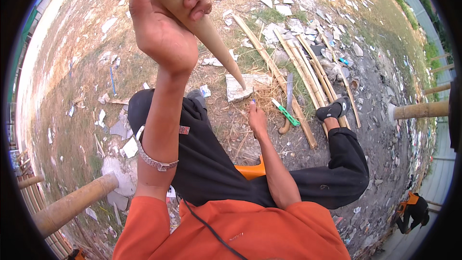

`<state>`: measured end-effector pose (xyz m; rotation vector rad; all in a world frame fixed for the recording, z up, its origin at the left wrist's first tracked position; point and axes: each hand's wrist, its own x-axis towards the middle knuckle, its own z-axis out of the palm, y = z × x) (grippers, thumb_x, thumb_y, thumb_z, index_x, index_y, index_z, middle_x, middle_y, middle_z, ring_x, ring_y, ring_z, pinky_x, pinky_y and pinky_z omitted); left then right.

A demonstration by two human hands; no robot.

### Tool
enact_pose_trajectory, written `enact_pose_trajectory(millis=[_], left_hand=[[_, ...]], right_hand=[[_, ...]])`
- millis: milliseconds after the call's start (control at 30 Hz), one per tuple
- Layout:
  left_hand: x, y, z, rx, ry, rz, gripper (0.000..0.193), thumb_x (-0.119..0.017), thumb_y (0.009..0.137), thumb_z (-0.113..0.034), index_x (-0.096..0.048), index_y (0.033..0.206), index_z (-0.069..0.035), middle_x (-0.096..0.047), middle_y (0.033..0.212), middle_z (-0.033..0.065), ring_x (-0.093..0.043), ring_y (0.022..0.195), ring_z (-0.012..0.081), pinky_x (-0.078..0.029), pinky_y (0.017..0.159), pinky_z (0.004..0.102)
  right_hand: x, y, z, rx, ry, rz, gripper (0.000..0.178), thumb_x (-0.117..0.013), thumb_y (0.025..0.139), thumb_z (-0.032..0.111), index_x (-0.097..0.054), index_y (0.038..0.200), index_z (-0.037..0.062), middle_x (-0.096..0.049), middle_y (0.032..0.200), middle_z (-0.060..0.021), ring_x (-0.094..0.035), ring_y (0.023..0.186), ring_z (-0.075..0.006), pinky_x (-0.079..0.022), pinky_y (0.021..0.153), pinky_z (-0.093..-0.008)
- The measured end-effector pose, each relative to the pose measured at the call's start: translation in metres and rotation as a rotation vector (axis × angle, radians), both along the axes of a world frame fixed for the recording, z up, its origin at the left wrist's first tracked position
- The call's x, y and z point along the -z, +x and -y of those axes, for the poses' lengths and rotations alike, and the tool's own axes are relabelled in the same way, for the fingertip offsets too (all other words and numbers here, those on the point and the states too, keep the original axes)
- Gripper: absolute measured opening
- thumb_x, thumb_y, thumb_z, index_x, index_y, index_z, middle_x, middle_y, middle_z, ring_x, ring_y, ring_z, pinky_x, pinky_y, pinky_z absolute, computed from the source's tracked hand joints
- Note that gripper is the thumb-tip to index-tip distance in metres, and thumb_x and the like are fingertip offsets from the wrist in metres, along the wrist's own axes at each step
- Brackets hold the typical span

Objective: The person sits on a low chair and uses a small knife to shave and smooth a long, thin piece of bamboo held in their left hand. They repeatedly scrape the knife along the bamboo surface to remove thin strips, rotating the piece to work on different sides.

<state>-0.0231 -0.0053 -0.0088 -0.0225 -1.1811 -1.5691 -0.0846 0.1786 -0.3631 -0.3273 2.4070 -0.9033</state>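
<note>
Open, littered ground point(82, 91) bordered by a pale fence point(440, 178). A pole point(211, 38), seemingly unfinished, slants down in the curled fingers of the left hand point(167, 33); bamboo strips point(299, 70) nearby appear already split. A white block point(234, 92) lies at the pole's tip. The fingers of the right hand point(258, 119) clasp a mostly hidden tool point(253, 100).

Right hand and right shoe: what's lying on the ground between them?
In the head view, between the right hand and the right shoe lie a green-handled tool, a long blade with a wooden handle, and bamboo strips.
</note>
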Motion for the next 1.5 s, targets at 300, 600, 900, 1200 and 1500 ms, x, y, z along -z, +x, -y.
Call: enact_pose_trajectory(millis=[300, 600, 900, 1200, 1500], left_hand=[[0.009, 0.005, 0.015, -0.091, -0.259, 0.098, 0.033, -0.047, 0.096, -0.036, -0.044, 0.082, -0.005, -0.046, 0.057, 0.0071, -0.044, 0.043, 0.0153, -0.038, 0.044, 0.0281], [0.009, -0.002, -0.002, -0.152, -0.285, 0.177, 0.064, -0.027, 0.087, -0.066, -0.046, 0.079, -0.006, -0.04, 0.05, 0.0048, -0.04, 0.04, 0.0148, -0.04, 0.038, 0.0295], [0.014, 0.002, -0.013, -0.151, -0.234, 0.261, 0.068, -0.022, 0.081, -0.074, -0.04, 0.073, -0.009, -0.03, 0.045, 0.0009, -0.028, 0.035, 0.0108, -0.035, 0.039, 0.0273], [0.019, 0.001, -0.006, 0.083, -0.317, 0.161, 0.069, -0.018, 0.079, -0.076, -0.04, 0.071, -0.011, -0.028, 0.044, -0.0001, -0.027, 0.034, 0.0116, -0.033, 0.038, 0.0286], [0.018, -0.001, -0.009, 0.332, -0.366, 0.083, 0.072, -0.017, 0.078, -0.077, -0.042, 0.075, -0.01, -0.028, 0.044, 0.0012, -0.023, 0.033, 0.0119, -0.029, 0.037, 0.0288]], right_hand=[[-0.124, 0.006, 0.034, 0.016, -0.469, 0.093, 0.059, -0.025, 0.097, 0.047, -0.056, 0.076, 0.0011, -0.046, 0.058, -0.0103, -0.048, 0.056, -0.0231, -0.038, 0.06, -0.0387], [-0.141, 0.014, 0.036, -0.102, -0.382, 0.024, 0.063, -0.026, 0.097, 0.046, -0.054, 0.07, -0.004, -0.055, 0.066, -0.0257, -0.053, 0.068, -0.0426, -0.04, 0.069, -0.0477], [-0.13, 0.008, 0.038, -0.126, -0.299, -0.022, 0.061, -0.028, 0.097, 0.04, -0.059, 0.077, -0.0076, -0.056, 0.079, -0.0343, -0.054, 0.08, -0.0517, -0.039, 0.076, -0.0544], [-0.128, 0.005, 0.033, -0.119, -0.291, 0.026, 0.064, -0.03, 0.096, 0.043, -0.06, 0.073, -0.0088, -0.056, 0.072, -0.0344, -0.055, 0.076, -0.0496, -0.04, 0.073, -0.0518], [-0.119, -0.001, 0.028, -0.116, -0.265, 0.036, 0.064, -0.031, 0.096, 0.043, -0.06, 0.073, -0.0081, -0.056, 0.072, -0.0338, -0.057, 0.075, -0.048, -0.041, 0.073, -0.0519]])
